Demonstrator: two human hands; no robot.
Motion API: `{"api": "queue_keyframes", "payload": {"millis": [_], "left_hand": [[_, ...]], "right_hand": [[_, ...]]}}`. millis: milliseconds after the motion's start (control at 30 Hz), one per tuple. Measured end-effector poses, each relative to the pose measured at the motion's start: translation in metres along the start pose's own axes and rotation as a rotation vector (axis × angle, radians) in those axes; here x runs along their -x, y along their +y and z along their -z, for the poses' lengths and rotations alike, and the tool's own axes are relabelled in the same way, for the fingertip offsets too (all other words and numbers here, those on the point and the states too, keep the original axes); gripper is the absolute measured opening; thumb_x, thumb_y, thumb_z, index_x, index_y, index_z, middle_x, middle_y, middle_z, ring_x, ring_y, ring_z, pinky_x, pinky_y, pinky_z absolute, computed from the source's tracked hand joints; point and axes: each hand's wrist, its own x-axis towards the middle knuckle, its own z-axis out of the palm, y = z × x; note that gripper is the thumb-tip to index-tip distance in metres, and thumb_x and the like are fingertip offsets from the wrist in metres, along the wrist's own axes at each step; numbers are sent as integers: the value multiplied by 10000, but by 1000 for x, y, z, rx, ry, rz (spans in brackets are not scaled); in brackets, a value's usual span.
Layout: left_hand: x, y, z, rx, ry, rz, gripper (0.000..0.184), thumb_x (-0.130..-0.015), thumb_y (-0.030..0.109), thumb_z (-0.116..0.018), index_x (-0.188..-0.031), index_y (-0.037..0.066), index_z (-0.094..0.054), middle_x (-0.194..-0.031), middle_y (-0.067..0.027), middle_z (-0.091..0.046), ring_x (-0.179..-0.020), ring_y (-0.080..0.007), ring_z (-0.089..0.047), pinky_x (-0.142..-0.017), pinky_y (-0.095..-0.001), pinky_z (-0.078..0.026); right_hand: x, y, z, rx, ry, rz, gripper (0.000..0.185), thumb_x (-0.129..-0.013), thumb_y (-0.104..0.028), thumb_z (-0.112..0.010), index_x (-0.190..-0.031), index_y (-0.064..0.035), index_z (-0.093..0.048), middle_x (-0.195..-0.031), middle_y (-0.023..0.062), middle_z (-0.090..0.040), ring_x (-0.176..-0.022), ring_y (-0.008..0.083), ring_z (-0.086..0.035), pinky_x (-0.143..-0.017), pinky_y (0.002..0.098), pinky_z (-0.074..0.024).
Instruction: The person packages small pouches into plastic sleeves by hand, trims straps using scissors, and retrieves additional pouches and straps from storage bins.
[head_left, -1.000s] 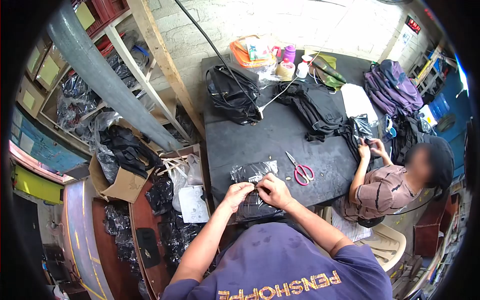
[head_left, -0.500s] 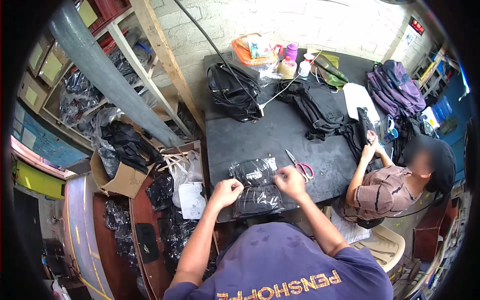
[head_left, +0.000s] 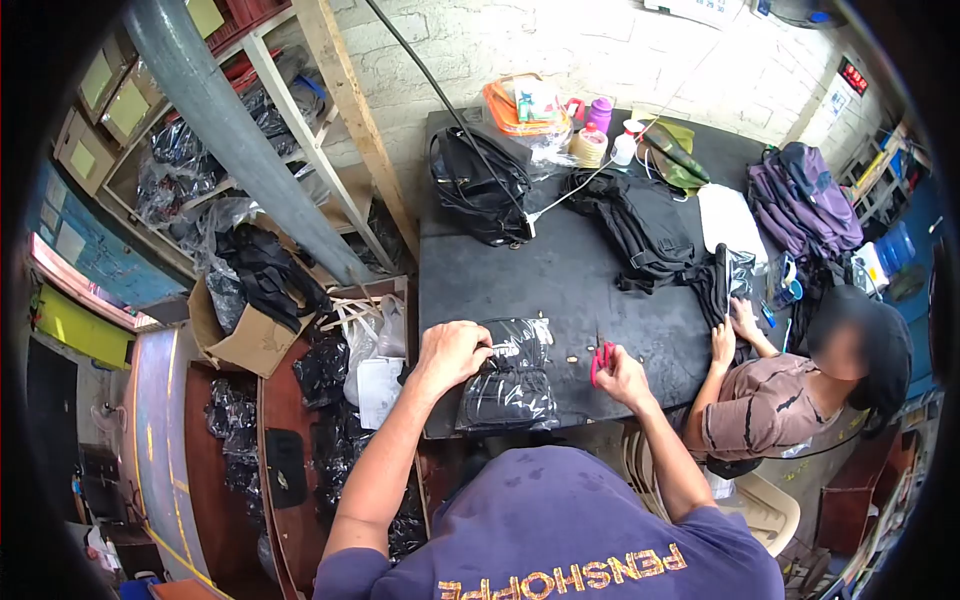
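Observation:
Clear plastic with white print wraps a black package [head_left: 508,392] lying at the table's front edge; it is narrowed across its middle. My left hand [head_left: 452,355] is closed at its upper left side, fingertips gripping the wrapping. To the right, my right hand [head_left: 624,380] is wrapped round the red handles of a pair of scissors [head_left: 602,362], whose blades point away from me. The scissors are apart from the package.
Across the black table [head_left: 480,285] lie a black handbag [head_left: 482,185], a black backpack [head_left: 645,225] and bottles [head_left: 590,145]. At right, a co-worker [head_left: 770,390] handles black straps. On the left are a cardboard box [head_left: 245,335] and a grey pipe [head_left: 240,140].
My right hand has left the package, moved right and picked up the scissors from the table. My left hand has shifted up along the package's left side.

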Motion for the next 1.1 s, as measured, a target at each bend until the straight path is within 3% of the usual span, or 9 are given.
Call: {"api": "queue_keyframes", "payload": {"millis": [67, 167, 333, 467, 567, 700, 900, 1000, 1100], "left_hand": [[1, 2, -1, -17, -5, 14, 161, -870, 248, -774, -963, 119, -800, -961, -79, -761, -930, -322, -734, -801, -439, -579], [0, 7, -3, -33, 5, 20, 168, -864, 257, -784, -960, 119, -801, -963, -76, -763, -935, -316, -735, -804, -438, -578], [-1, 14, -6, -51, 22, 38, 164, -867, 261, -782, -958, 126, -801, -952, -78, -760, -928, -318, -735, -798, -441, -581], [14, 15, -3, -62, 94, 141, 165, -893, 259, -768, -984, 123, -789, -960, -86, -767, -924, -325, -737, -787, -439, -577], [38, 14, 14, 135, 419, 413, 183, -934, 265, -741, -1019, 104, -768, -964, -119, -771, -921, -352, -738, -786, -441, -575], [103, -28, -43, 294, 429, 672, 208, -968, 279, -717, -1035, 85, -750, -965, -147, -772, -914, -366, -743, -791, -444, -573], [216, 2, -138, 423, 188, 913, 269, -978, 336, -700, -1051, 83, -758, -988, -167, -770, -937, -368, -747, -807, -465, -575], [275, 24, -182, 487, 161, 1004, 286, -975, 356, -694, -1072, 96, -761, -1018, -164, -769, -963, -382, -739, -829, -475, -575], [321, 40, -201, 573, 164, 1028, 311, -981, 368, -679, -1095, 90, -758, -1069, -169, -765, -1018, -384, -727, -870, -463, -568]], "right_hand": [[18, -29, 25, 7, 43, 98, 458, -761, -446, -812, -1027, -93, -695, -876, 134, -736, -852, 334, -669, -898, 456, -505], [28, -88, 63, 275, 225, 668, 539, -731, -555, -821, -1040, -132, -698, -814, 109, -725, -763, 302, -675, -1018, 456, -435], [-3, -113, 36, 286, 242, 936, 513, -733, -577, -824, -991, -148, -714, -741, 69, -707, -712, 280, -667, -1055, 482, -376], [-14, -115, 18, 447, -117, 826, 514, -745, -570, -825, -1001, -133, -738, -751, 65, -722, -776, 291, -700, -1023, 480, -409], [-10, -82, 29, 271, 169, 686, 433, -798, -541, -808, -873, -122, -730, -678, 61, -688, -714, 297, -673, -951, 469, -424], [-20, -4, -6, 382, 160, 193, 386, -824, -456, -823, -907, -91, -728, -735, 91, -713, -788, 332, -714, -932, 509, -437], [-20, -1, -35, 293, 352, 377, 401, -904, -422, -776, -1077, -64, -724, -952, 144, -761, -843, 344, -729, -760, 462, -504], [-31, -27, -76, -437, -398, -170, 485, -927, -421, -763, -1232, -50, -692, -1155, 150, -750, -986, 313, -733, -835, 452, -564], [-8, -100, -85, -731, -546, -332, 556, -927, -418, -766, -1313, -34, -654, -1250, 146, -719, -1078, 296, -714, -944, 451, -562]]}}
